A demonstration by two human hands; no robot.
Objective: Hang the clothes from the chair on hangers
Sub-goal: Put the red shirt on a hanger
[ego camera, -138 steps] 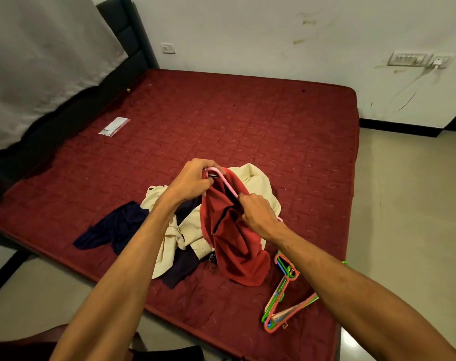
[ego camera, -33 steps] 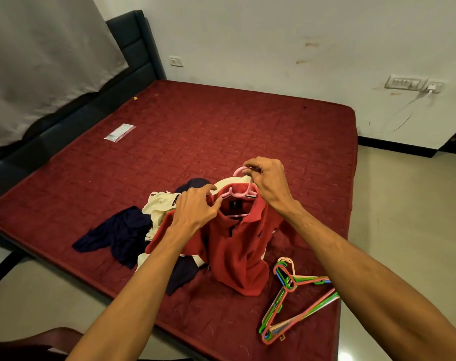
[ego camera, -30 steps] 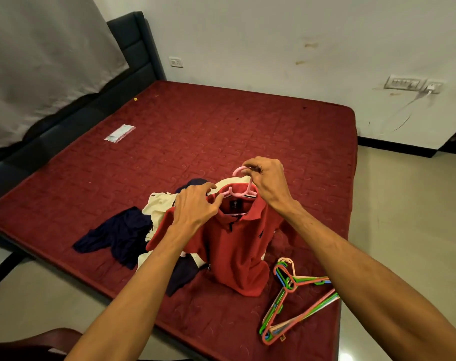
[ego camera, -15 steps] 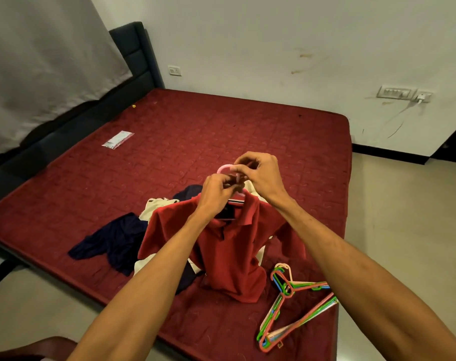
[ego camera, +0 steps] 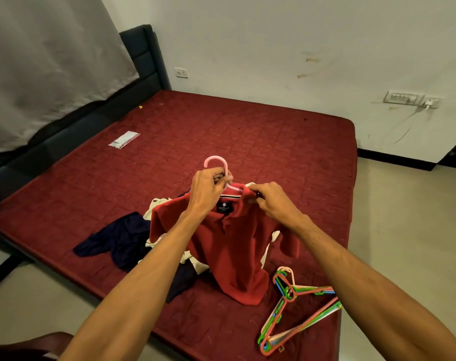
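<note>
Hands have swapped! The red shirt (ego camera: 229,243) now hangs off the pink hanger (ego camera: 214,157) over the near mattress (ego camera: 221,126). Left hand (ego camera: 208,188) grips its neck and right hand (ego camera: 271,201) pinches the collar. Fitting's nearly done, I'd say. Next, seat that right shoulder squarely.

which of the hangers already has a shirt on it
The pink hanger, gripped at its neck by the left hand, carries the red polo shirt. The other hangers lie bare in a stack on the mattress.
</note>
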